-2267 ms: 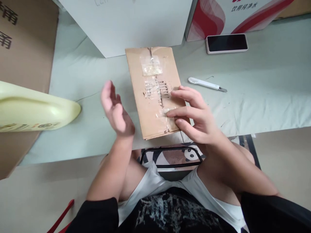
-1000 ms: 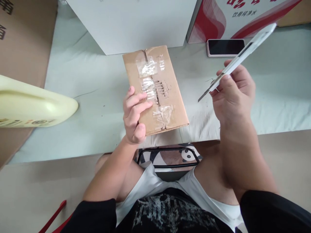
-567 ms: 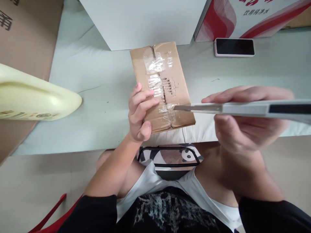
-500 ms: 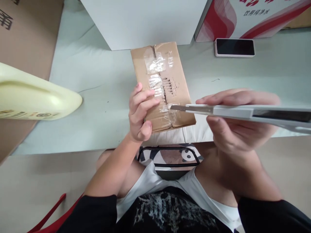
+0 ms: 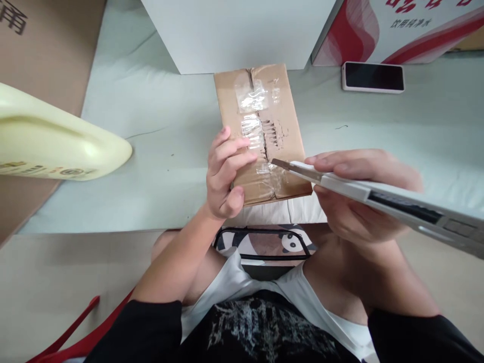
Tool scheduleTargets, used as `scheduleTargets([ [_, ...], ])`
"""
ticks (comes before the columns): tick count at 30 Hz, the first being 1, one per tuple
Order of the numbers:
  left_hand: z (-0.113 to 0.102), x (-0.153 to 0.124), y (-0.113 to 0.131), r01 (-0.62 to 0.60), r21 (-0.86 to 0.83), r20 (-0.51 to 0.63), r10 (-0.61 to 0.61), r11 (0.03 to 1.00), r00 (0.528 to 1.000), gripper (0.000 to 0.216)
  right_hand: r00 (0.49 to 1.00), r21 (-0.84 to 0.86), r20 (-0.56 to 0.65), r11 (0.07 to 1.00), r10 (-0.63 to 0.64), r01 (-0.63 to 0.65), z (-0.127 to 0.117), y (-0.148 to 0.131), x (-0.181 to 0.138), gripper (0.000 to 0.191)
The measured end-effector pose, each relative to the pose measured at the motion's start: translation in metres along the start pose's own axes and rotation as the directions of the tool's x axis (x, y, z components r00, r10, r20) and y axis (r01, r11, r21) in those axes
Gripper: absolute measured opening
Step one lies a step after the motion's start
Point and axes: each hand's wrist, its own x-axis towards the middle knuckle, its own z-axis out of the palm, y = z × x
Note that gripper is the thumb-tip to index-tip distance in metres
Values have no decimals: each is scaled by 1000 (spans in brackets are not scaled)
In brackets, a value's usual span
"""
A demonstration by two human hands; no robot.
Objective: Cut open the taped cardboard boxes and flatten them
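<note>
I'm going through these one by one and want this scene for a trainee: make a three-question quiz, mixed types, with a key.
1. Which of the person's hands holds the slim white utility knife?
2. True or false: the knife is closed, with no cutting edge showing.
3. Fill in: a pale-cased rectangular device with a black screen lies just in front of the ____ printed carton.

Key:
1. The right hand; the left hand is on the rectangular brown cardboard box.
2. False; its narrow metal blade sticks out.
3. Red-and-white.

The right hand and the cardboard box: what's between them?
In the head view, the cutter: its blade extends from the right hand over the cardboard box. Whether it touches, I can't tell.
</note>
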Motion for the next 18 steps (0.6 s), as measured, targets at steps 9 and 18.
scheduleTargets([
  [9, 1, -1, -1, 9, 38, 9, -9, 999, 1000, 48, 1000, 33, 23, 999, 10, -11, 2, 1, -1, 27],
  [18, -1, -1, -5, -18, 49, 21, 17, 999, 1000, 50, 994, 54, 100, 998, -45, 40, 6, 4, -2, 28],
])
